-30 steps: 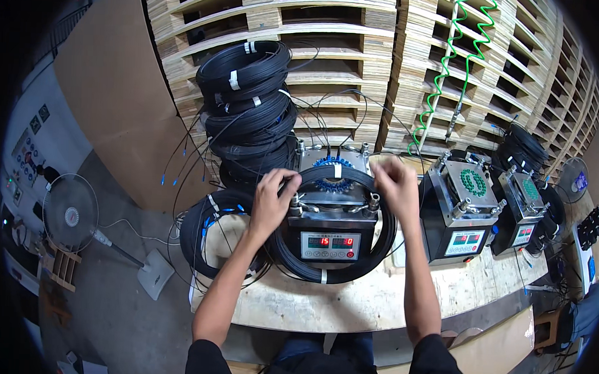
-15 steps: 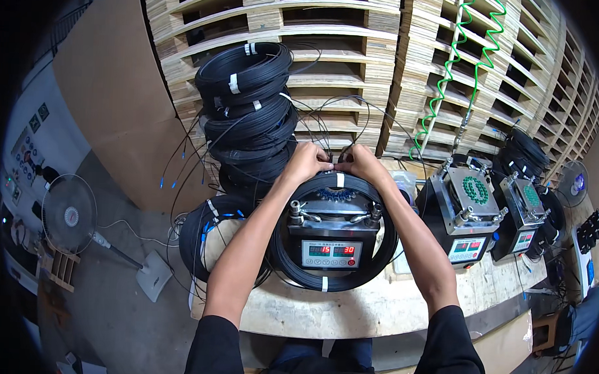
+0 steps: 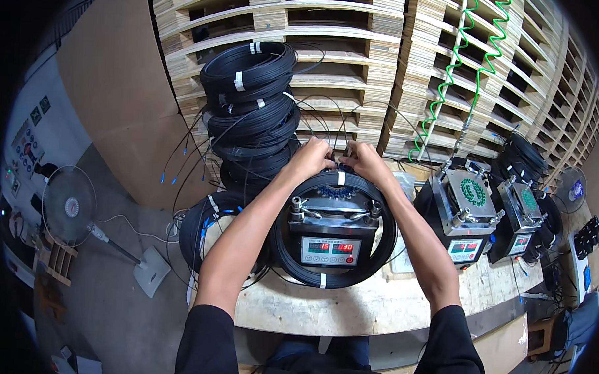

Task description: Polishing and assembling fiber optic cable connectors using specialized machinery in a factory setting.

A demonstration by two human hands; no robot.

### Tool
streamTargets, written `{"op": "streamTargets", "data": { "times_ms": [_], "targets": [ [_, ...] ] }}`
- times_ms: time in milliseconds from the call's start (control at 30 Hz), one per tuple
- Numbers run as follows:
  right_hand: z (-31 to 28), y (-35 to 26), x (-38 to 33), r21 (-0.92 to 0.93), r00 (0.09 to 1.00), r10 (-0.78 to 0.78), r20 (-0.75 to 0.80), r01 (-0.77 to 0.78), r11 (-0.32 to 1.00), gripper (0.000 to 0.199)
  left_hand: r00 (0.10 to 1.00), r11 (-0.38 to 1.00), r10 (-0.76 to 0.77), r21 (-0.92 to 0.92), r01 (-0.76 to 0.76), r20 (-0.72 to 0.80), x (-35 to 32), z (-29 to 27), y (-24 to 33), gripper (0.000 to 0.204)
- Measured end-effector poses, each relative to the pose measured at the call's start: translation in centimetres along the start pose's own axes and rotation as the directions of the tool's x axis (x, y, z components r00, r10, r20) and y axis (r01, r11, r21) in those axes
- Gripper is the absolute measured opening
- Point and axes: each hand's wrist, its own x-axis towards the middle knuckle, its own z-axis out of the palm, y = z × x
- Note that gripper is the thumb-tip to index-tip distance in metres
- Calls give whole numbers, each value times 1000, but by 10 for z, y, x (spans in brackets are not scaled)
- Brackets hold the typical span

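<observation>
Black cable coil [image 3: 349, 280] — bound with white ties — is encircling the lit control panel [image 3: 329, 251] of a metal-topped machine [image 3: 331, 228] on the wooden surface [image 3: 348, 314]. The left hand [image 3: 312, 156] and right hand [image 3: 366, 161] are meeting behind the coil's upper tie, near the blue connectors [image 3: 337, 194]. Their fingers [image 3: 324, 153] are bending inward, nearly touching (whether they are gripping anything, I cannot tell).

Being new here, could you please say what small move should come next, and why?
Perhaps the left hand and right hand should make a gentle fingertip adjustment, since both are close together by the blue fittings, behind the top of the front coil; their grip is hidden.
</observation>
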Motion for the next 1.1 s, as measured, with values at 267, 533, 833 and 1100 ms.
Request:
{"op": "streamTargets", "data": {
  "times_ms": [267,533,833,1100],
  "targets": [
    [0,3,-4,-12,998,57,-33,-58,998,26,991,996,-29,-90,17,-130,1,-2,7,21],
    [-15,-8,-19,-46,983,-23,-182,15,999,20,988,990,72,-114,-87,-134,-19,-20,4,20],
    [-128,-48,-83,-215,955,-5,-295,-62,975,12,995,992,-94,-90,90,-43,-128,-134,22,25],
    [-154,12,-151,-382,960,70,-272,-174,908,20,934,968,-251,-88,236,-255,-229,-89,-23,27]
  ]
}}
